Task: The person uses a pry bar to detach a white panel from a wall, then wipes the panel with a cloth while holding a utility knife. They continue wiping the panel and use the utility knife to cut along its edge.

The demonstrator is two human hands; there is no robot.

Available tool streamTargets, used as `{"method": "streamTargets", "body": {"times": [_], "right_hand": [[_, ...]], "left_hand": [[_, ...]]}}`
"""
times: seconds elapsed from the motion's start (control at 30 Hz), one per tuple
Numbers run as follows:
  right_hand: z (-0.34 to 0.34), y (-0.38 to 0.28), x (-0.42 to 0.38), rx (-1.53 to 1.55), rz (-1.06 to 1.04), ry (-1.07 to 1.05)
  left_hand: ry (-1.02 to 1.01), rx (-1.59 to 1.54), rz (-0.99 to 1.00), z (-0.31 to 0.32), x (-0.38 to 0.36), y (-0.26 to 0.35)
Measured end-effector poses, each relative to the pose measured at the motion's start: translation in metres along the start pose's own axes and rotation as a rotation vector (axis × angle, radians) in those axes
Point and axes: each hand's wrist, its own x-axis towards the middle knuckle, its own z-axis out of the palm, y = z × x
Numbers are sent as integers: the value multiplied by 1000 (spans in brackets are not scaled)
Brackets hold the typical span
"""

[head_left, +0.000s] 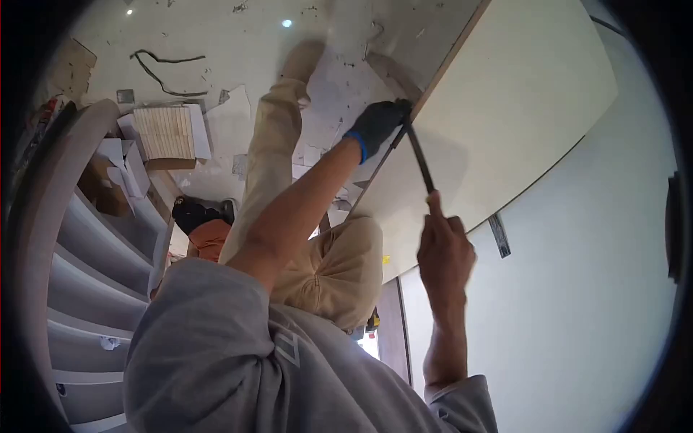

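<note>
A long, narrow dark tool that looks like a file (pixel 420 159) lies slantwise across the face of a large cream panel (pixel 520 94). My right hand (pixel 447 252), bare, is closed around its near end, with one finger or thumb stretched along it. At the tool's far end is my left hand (pixel 379 126), in a dark glove with a blue cuff. It is closed at the panel's brown edge, where tool and edge meet. Its fingertips are partly hidden, but they seem to grip the tool's tip.
A stack of wooden strips (pixel 164 133) lies on the littered floor at left, near a bent black cable (pixel 155 76). Curved grey shelving (pixel 94 238) stands beside me, with an open cardboard box (pixel 115 177). A small dark strip (pixel 499 236) sits by the panel's lower edge.
</note>
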Motion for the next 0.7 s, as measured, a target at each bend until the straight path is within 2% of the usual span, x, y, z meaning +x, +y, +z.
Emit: {"method": "streamTargets", "body": {"times": [0.07,0.17,0.2,0.3,0.33,0.4,0.43,0.47,0.57,0.6,0.7], "right_hand": [[21,-2,7,47,-6,19],[37,-6,-1,33,31,-58],[25,-5,-19,35,30,-72],[2,8,-12,45,-6,6],[-12,10,-7,70,20,9],[-11,10,-10,110,55,-48],[22,10,-4,86,34,-93],[51,3,4,54,32,-91],[67,-19,31,55,53,-86],[66,-19,30,63,71,-111],[15,-1,7,76,33,-27]], "left_hand": [[72,-98,-82,-10,24,-14],[-68,-153,3,-4,5,-24],[-164,71,-170,-5,-9,-16],[-67,517,508,-11,0,-14],[3,-194,27,6,14,-7],[-13,181,186,-1,8,-22],[-18,369,291,-7,9,-23],[95,-181,-122,-6,2,-37],[62,-227,-336,-16,57,-80],[26,-192,-366,-17,54,-66],[33,-344,-157,-4,8,-6]]}}
